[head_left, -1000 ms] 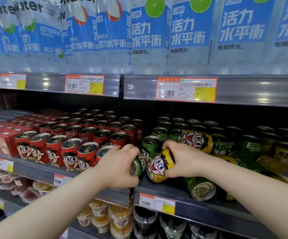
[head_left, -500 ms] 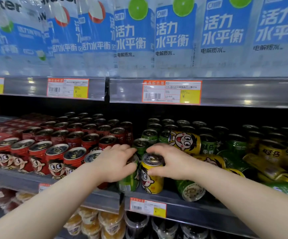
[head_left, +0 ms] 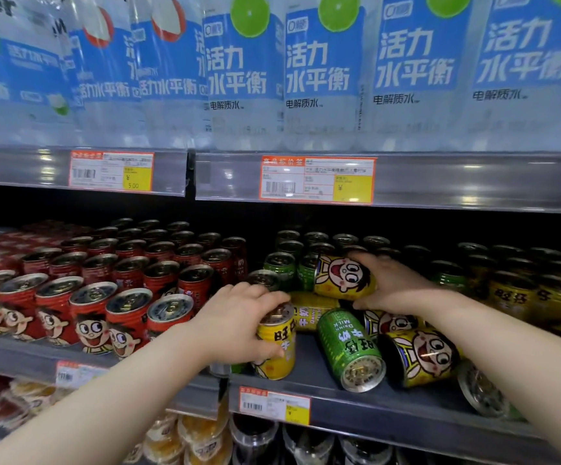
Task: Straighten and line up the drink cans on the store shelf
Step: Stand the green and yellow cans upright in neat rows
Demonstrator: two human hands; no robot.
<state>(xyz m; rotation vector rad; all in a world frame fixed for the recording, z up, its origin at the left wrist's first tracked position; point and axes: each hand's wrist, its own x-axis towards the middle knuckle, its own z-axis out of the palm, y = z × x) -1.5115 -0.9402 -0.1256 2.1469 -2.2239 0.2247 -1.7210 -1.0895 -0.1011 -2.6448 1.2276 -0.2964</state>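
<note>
Around yellow cans [head_left: 274, 347] [head_left: 341, 278], both hands [head_left: 235, 322] [head_left: 396, 285]

Toppled cans [head_left: 351, 350] right of upright rows [head_left: 97, 297]

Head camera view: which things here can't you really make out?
In the head view:
- Middle price tag: figures too small, blurred.
- Upright yellow can: partly covered by left hand.
- Lying yellow can: end hidden by right hand.
- Bottom-right can: hidden behind right forearm.
- Lower-shelf cups: cut by bottom edge.
</note>
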